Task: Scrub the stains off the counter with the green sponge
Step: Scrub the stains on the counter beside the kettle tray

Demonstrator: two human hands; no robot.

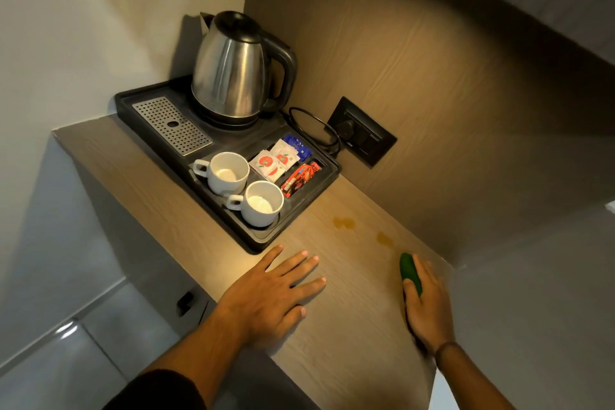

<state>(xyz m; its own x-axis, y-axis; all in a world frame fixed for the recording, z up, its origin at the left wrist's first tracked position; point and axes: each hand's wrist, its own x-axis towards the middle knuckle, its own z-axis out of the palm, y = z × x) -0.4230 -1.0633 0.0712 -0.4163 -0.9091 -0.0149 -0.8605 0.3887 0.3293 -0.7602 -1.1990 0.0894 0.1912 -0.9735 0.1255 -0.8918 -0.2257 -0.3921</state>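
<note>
Stains (pixel 344 222), two amber patches, mark the wooden counter (pixel 349 326) beside a black tray (pixel 263 241). The right hand (pixel 427 306) clasps the green sponge (pixel 410 271) just short of them; the left hand (pixel 273 289) lies flat, fingers spread.

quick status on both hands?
Left hand: open, fingers spread, palm flat on the light wood-grain counter, holding nothing.
Right hand: closed around the green sponge.
</note>
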